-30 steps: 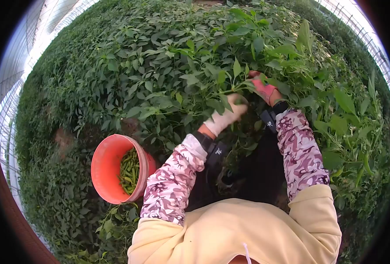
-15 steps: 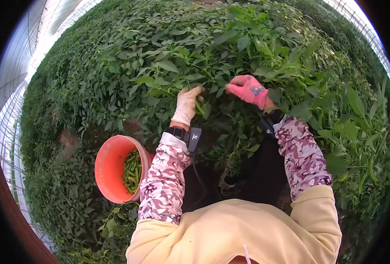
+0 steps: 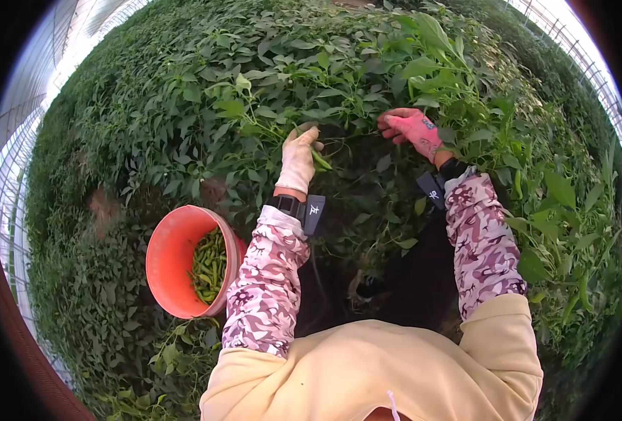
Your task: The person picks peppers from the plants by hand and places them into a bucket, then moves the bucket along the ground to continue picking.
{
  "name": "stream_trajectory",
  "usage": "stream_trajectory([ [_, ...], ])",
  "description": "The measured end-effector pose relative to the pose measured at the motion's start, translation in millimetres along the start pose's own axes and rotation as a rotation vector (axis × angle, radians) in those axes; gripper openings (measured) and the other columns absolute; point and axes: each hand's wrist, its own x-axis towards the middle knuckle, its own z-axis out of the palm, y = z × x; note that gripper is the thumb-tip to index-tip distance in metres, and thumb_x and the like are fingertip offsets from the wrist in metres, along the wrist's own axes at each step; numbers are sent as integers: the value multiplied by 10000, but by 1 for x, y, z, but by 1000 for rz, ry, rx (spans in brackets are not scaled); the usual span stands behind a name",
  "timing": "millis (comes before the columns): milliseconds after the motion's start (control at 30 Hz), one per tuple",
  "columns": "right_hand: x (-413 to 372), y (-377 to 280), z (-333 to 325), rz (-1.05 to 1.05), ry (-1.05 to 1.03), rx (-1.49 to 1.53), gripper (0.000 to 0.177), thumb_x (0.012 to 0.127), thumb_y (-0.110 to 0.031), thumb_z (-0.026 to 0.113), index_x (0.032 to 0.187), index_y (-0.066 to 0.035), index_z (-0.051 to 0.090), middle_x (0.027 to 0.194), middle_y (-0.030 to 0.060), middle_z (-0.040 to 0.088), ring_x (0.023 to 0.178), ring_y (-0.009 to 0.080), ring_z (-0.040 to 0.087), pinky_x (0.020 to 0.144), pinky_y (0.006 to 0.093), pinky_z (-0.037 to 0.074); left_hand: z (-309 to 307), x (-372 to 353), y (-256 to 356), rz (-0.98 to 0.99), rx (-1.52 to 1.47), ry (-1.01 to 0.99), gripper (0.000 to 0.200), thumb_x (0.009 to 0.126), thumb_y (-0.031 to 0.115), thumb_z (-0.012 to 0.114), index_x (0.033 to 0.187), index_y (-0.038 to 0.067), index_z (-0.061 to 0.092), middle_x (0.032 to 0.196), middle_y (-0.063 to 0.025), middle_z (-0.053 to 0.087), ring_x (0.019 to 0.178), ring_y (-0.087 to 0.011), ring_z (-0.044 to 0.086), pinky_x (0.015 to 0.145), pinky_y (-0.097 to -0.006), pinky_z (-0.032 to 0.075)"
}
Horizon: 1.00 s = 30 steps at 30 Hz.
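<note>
My left hand (image 3: 298, 160), in a whitish glove with bare fingertips, is closed around a green chili pepper (image 3: 321, 161) whose pointed end sticks out on the right side of the palm. Leafy pepper stems lie against its fingers. To the right, my right hand (image 3: 414, 132) wears a pink patterned glove. Its fingers are bent together at a thin stem among the pepper plants (image 3: 346, 91); what is between them is too small to make out.
At my lower left a coral-pink bucket (image 3: 167, 270) stands tilted among the plants, with many green peppers (image 3: 209, 263) inside. Several peppers hang on plants at the right (image 3: 583, 291). Dense foliage surrounds both arms, and greenhouse walls (image 3: 27, 119) rise at the sides.
My right hand has shifted slightly right and up, away from the left. The left hand has moved little and still has the pepper, which shows more fully. Nearby stems have shifted.
</note>
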Motion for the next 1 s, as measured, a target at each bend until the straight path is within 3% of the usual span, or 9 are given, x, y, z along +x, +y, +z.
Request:
stream_trajectory([
  [233,3,-17,11,-12,187,-20,365,843,-377,554,962,-40,626,862,64,649,769,144,606,672,262,468,14,-1,-4,20,-6,-13,175,776,141,640,924,61,590,751,1,573,515,-97,478,458,-237,391],
  [300,10,-14,23,-269,303,-579,410,798,-405,580,1000,-51,619,915,99,646,845,226,608,755,312,467,21,-1,-5,42,16,-36,191,762,141,659,916,55,586,733,5,574,504,-86,468,447,-220,375],
  [333,15,-12,32,-24,382,-761,474,752,-449,591,1027,-63,609,971,126,632,920,279,590,815,344,449,24,-2,-5,60,66,-62,191,763,139,663,918,60,584,724,3,567,503,-88,468,451,-226,379],
  [500,39,-4,32,-165,111,-993,457,760,-440,588,1001,-53,615,906,122,629,869,266,591,764,346,455,32,-13,9,32,13,-114,208,764,146,672,926,58,576,713,6,560,511,-88,477,465,-223,389],
  [600,40,10,20,-208,146,-299,275,814,-285,597,938,-41,624,838,41,623,819,128,554,746,271,424,12,-8,9,20,-53,-87,200,788,165,651,932,45,582,757,-7,587,559,-89,497,495,-224,406],
  [700,35,7,15,-78,146,-96,307,810,-303,600,931,-21,622,840,39,626,820,120,551,763,257,412,22,-8,9,28,16,-146,180,785,169,653,910,50,603,751,-4,599,571,-83,502,511,-220,410],
  [867,21,-6,15,-76,55,-128,336,808,-309,597,957,-8,619,874,58,633,853,134,562,769,260,414,53,-2,-3,325,701,-308,279,734,205,661,939,20,620,673,-10,599,567,-62,505,506,-227,395],
  [933,17,-7,12,-104,18,-405,360,823,-314,581,1038,-25,600,917,57,632,884,145,570,789,276,423,59,-6,-2,310,753,-337,297,727,215,664,946,19,620,675,-22,607,573,-64,516,505,-229,399],
  [1000,1,-12,-3,-150,98,-218,343,829,-303,571,1043,-36,603,927,58,634,871,146,578,762,282,436,57,-8,2,285,714,-350,323,721,247,669,941,15,623,705,-58,637,604,-63,557,498,-210,399],
])
